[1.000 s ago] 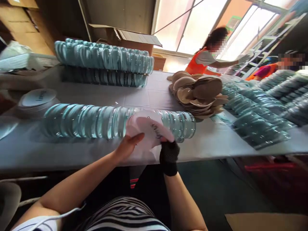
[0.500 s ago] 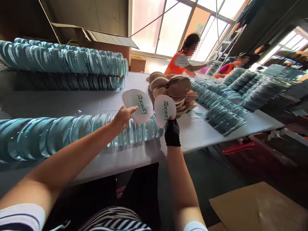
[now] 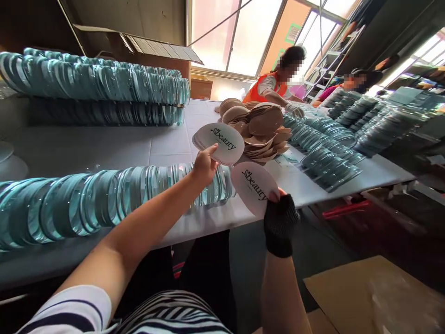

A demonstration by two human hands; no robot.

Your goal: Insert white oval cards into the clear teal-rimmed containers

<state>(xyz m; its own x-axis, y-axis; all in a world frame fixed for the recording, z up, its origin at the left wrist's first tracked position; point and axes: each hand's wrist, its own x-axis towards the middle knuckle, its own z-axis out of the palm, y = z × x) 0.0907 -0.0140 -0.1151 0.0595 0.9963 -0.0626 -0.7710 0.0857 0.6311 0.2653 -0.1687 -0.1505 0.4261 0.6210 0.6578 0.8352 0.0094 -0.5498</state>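
Note:
My left hand, bare, pinches a stack of white oval cards printed "beauty", thumb on top. In my right hand, which wears a black fingerless glove, one similar white oval card is gripped at its lower right edge. The single card is tilted and apart from the stack. Just beyond both hands lies a heap of tan cup-shaped pads. Below my left hand, a long row of clear round plastic pieces runs along the table's near edge.
More nested clear plastic rows stand at the back left of the white table; others lie to the right. Across the table a person in an orange vest works with gloved hands. Flattened cardboard is at lower right.
My right hand has moved right and toward me with the single card, away from the stack. My left hand has shifted right with the stack. The person opposite has leaned down.

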